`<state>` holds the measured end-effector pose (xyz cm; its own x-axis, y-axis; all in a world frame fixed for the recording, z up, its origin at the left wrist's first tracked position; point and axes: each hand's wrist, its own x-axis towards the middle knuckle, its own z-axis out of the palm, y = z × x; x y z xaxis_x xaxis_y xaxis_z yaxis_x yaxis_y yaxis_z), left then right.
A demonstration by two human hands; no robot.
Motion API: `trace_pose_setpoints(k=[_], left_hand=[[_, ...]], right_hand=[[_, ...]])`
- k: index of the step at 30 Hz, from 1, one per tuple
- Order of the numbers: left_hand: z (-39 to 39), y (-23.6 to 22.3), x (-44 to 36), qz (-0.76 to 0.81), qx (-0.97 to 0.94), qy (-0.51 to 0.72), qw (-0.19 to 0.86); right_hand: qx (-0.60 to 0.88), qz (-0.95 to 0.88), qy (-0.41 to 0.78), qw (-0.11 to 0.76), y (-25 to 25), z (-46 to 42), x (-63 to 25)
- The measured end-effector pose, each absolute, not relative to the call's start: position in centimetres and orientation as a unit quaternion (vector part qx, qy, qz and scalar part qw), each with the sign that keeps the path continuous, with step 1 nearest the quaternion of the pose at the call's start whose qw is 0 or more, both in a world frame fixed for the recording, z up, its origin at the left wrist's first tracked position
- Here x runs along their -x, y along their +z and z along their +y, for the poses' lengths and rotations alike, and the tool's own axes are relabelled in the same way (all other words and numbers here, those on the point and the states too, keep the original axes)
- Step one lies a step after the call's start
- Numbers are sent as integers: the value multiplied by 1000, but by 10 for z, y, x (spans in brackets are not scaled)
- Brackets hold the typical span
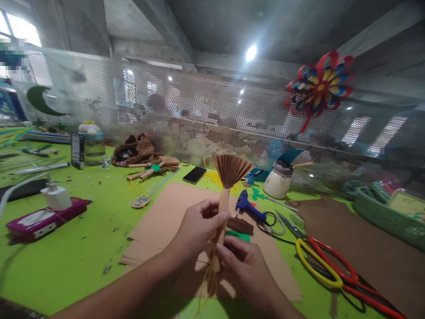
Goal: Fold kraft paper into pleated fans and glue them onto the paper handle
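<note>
Upright in front of me is a rolled brown paper tube point(225, 201) with a pleated paper fan point(231, 169) spreading from its top. My left hand point(201, 223) is closed round the tube's middle, thumb across the front. Lower down, my right hand point(247, 266) pinches the tube near its bottom end. Loose yellow strands point(209, 283) hang from that end. Beneath both hands lie sheets of tan paper point(166, 215). Just beyond my right hand are a folded dark brown paper strip point(241, 225), a piece of green paper point(244, 236) and a blue glue gun point(250, 208).
Scissors with red and yellow handles point(318, 266) lie at right on dark brown paper point(358, 239). Further back are a white jar point(278, 181), a phone point(194, 174) and paper tubes with a green star point(155, 168). A purple power strip point(46, 219) sits left; a green basket point(381, 217) right.
</note>
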<state>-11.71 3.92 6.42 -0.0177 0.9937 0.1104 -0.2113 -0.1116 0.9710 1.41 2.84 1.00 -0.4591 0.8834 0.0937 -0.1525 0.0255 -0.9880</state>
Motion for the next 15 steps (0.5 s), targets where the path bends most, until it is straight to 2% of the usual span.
trace_pose_setpoints(k=[7, 15], left_hand=[[37, 62, 115, 395, -457, 560, 567], [36, 58, 114, 389, -477, 550, 564]], right_hand=[[317, -573, 628, 419, 13, 25, -13], [303, -553, 648, 428, 8, 24, -13]])
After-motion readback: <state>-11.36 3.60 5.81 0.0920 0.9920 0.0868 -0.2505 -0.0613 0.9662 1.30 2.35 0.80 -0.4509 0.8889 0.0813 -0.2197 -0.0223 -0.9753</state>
